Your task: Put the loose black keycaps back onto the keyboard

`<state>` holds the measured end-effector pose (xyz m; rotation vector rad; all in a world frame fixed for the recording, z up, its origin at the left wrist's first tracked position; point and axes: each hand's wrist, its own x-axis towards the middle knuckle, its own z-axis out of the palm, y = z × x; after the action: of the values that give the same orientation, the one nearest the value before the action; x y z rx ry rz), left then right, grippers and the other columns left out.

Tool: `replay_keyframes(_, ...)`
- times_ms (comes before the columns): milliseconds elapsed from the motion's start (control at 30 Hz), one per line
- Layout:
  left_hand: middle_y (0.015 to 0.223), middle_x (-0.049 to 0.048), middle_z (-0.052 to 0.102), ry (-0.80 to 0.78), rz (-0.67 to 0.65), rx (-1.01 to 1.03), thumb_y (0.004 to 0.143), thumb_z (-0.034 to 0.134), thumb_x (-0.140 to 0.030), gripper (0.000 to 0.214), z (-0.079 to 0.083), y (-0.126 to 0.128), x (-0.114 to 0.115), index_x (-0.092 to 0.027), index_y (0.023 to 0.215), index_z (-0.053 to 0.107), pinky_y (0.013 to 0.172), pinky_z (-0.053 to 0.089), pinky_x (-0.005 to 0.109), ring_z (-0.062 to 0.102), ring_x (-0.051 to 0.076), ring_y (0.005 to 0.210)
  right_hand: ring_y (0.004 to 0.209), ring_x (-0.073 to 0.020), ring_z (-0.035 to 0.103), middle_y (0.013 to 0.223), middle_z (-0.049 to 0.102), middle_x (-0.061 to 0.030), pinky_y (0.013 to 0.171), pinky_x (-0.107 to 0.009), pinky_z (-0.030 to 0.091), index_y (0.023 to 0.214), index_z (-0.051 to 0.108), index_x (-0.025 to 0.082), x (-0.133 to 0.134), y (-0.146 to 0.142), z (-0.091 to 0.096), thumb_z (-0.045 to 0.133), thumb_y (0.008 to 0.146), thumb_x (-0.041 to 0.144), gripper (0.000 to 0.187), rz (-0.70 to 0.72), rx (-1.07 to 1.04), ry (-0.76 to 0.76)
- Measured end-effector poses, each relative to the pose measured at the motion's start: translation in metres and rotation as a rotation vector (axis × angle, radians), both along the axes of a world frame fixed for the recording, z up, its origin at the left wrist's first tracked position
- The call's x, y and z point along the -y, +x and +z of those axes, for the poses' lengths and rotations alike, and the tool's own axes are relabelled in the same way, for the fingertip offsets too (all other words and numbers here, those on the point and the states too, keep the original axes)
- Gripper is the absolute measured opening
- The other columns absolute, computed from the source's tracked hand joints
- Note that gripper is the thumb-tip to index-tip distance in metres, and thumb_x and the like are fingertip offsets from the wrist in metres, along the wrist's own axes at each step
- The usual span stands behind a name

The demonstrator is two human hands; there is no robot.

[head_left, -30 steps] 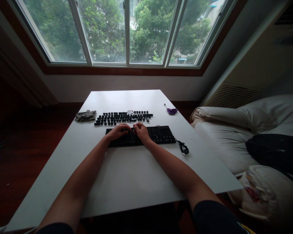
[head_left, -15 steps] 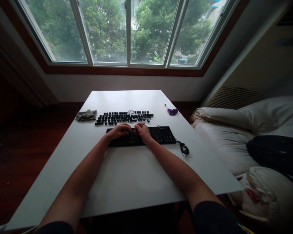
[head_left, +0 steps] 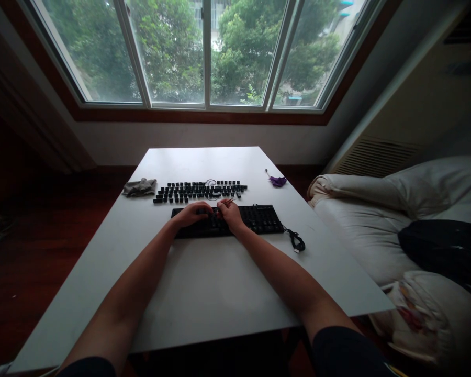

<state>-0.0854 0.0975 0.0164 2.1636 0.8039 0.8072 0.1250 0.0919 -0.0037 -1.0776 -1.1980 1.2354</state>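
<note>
Head view: left hand [head_left: 191, 214] and right hand [head_left: 231, 213] stay on keyboard [head_left: 259, 218], right grip pinching thin stick [head_left: 230, 200].

Both my arms stretch forward from the near edge of the table [head_left: 204, 293] and draw together toward its middle. My left forearm [head_left: 141, 277] comes in from the near left corner, my right forearm [head_left: 282, 277] from the near right, both bare and almost straight at the elbow. My left hand [head_left: 192, 213] lies palm down, knuckles up, fingers bent with the tips pressed low. My right hand [head_left: 230, 212] sits just beside it, nearly touching, thumb and forefinger pinched together, the other fingers curled under. Both wrists run in line with their forearms
</note>
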Motion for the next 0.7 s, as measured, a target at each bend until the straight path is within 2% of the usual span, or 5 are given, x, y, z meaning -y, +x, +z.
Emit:
replay_keyframes(233,0.106,0.0061,0.074,0.03,0.076,-0.022,0.089,0.064,-0.027,0.025,0.005,0.013,0.007,-0.02,0.112,0.074,0.091,0.051,0.034,0.067,0.021,0.095,0.051,-0.0136,0.056,0.061,0.061,0.0028,0.05,-0.024,0.044,0.086,0.058,0.022,0.003,0.0,0.002,0.059,0.084,0.052,0.03,-0.03,0.062,0.044)
replay_keyframes(400,0.108,0.0073,0.073,0.125,0.134,0.005,0.09,0.062,-0.023,0.024,0.009,0.023,0.011,-0.02,0.111,0.073,0.093,0.05,0.035,0.066,0.022,0.099,0.057,-0.0159,0.059,0.066,0.064,0.0005,0.053,-0.026,0.047,0.086,0.06,0.022,0.004,0.001,0.002,0.061,0.083,0.052,0.03,-0.047,0.143,0.074)
replay_keyframes(700,0.111,0.0082,0.07,0.234,0.179,0.01,0.091,0.06,-0.019,0.028,0.003,0.025,0.011,-0.023,0.117,0.071,0.093,0.051,0.037,0.064,0.022,0.102,0.06,-0.0169,0.063,0.069,0.067,-0.0012,0.054,-0.026,0.048,0.091,0.063,0.02,-0.001,0.001,-0.005,0.059,0.086,0.053,0.034,-0.054,0.145,0.083)
